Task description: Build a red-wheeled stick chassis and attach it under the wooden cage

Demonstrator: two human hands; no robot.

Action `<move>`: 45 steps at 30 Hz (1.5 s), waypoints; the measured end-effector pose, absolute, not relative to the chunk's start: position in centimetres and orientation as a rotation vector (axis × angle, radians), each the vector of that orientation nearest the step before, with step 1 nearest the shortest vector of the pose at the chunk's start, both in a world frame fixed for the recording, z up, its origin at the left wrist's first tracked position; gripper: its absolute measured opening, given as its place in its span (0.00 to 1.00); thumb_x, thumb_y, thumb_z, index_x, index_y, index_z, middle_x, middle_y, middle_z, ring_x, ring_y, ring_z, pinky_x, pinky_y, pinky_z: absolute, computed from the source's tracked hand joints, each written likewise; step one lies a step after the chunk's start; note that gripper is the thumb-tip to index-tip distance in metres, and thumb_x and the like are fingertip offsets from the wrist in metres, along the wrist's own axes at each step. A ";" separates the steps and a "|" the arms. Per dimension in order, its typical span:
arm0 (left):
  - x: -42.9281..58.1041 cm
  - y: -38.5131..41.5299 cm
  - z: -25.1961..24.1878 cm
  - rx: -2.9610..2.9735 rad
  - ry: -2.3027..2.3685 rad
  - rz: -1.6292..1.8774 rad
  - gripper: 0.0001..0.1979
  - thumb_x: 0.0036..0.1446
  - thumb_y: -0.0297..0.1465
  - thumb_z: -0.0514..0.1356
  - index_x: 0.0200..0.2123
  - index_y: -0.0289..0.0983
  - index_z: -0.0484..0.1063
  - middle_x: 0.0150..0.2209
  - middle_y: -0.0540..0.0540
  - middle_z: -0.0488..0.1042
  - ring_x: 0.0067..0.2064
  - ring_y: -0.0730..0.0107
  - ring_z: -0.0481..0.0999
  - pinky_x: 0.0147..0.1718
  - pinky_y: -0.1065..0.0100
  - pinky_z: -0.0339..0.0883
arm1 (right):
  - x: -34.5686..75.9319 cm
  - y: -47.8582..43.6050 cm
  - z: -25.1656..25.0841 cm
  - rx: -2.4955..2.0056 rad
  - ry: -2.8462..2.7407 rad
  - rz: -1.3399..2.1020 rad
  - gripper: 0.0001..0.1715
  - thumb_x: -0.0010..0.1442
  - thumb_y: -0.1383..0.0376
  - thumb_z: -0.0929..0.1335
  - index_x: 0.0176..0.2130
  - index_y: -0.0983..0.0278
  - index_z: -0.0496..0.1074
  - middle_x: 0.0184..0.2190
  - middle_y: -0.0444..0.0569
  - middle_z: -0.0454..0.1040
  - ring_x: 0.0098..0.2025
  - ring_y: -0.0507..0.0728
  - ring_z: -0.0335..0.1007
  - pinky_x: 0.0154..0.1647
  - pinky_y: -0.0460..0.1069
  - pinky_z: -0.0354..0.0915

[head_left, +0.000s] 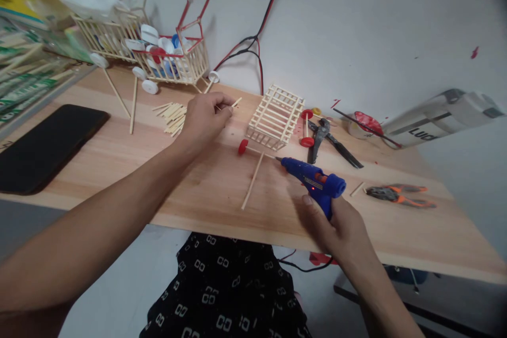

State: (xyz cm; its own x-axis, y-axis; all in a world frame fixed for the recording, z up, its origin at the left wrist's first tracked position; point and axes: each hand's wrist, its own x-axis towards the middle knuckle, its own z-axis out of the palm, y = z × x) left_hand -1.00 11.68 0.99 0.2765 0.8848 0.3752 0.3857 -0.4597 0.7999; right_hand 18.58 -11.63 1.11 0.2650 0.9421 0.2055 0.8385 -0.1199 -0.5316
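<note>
Between the fingertips of my left hand (208, 115) is a short wooden stick (236, 102), held over the table just right of a pile of short sticks (172, 117). My right hand (336, 222) grips a blue glue gun (311, 175), whose nozzle points left. Close to that nozzle lies a thin stick axle with a red wheel (243, 147) on its left end; a longer stick (252, 180) runs from it toward me. Behind them stands a small slatted stick frame (276, 116). To its right is a stick with two red wheels (306, 128).
Two stick carts hold bottle caps; the nearer cart (174, 60) stands against the wall. A black phone (51, 145) lies at left. On the right are black-handled pliers (322, 140), orange-handled pliers (396, 194), a red-stained cup (364, 125) and a white container (431, 121).
</note>
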 end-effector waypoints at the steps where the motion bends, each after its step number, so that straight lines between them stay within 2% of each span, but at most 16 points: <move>1: -1.0 11.7 1.0 1.970 1.141 1.128 0.10 0.52 0.27 0.59 0.37 0.36 0.78 0.27 0.48 0.75 0.30 0.69 0.71 0.30 0.68 0.64 | 18.6 -11.6 1.0 -2.009 -1.581 0.255 0.21 0.63 0.51 0.62 0.44 0.63 0.72 0.28 0.49 0.76 0.30 0.59 0.71 0.31 0.51 0.66; 8: -0.9 11.4 1.2 1.964 1.149 1.126 0.10 0.52 0.27 0.59 0.37 0.36 0.78 0.27 0.48 0.75 0.31 0.69 0.71 0.31 0.69 0.64 | 19.1 -11.4 0.9 -2.094 -1.510 0.313 0.23 0.61 0.47 0.62 0.36 0.62 0.72 0.19 0.44 0.68 0.22 0.55 0.62 0.22 0.48 0.58; 17: -0.9 11.3 1.3 1.954 1.161 1.118 0.10 0.52 0.27 0.58 0.37 0.36 0.78 0.27 0.49 0.75 0.31 0.69 0.71 0.32 0.68 0.65 | 19.5 -10.9 1.3 -2.092 -1.428 0.417 0.25 0.60 0.45 0.62 0.25 0.61 0.63 0.19 0.43 0.64 0.23 0.53 0.59 0.23 0.47 0.56; 37: -0.9 11.4 1.2 1.949 1.163 1.127 0.10 0.52 0.27 0.58 0.37 0.37 0.78 0.26 0.49 0.74 0.30 0.69 0.71 0.30 0.68 0.64 | 19.1 -10.9 1.5 -2.081 -1.488 0.386 0.23 0.62 0.47 0.62 0.28 0.62 0.66 0.19 0.43 0.65 0.23 0.53 0.59 0.22 0.47 0.56; 45: -0.9 11.5 1.2 1.944 1.162 1.134 0.10 0.52 0.27 0.58 0.36 0.38 0.77 0.25 0.49 0.74 0.30 0.69 0.71 0.31 0.68 0.64 | 19.1 -11.1 1.4 -2.073 -1.526 0.321 0.22 0.62 0.47 0.62 0.30 0.62 0.67 0.18 0.41 0.62 0.21 0.52 0.58 0.21 0.47 0.54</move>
State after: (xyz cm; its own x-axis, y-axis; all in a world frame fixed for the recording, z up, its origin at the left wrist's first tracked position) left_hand -0.93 11.47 1.19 0.2521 0.8971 0.3629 0.3851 -0.4370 0.8128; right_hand 19.15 -11.14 1.42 0.3300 0.9359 0.1232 0.8070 -0.2120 -0.5512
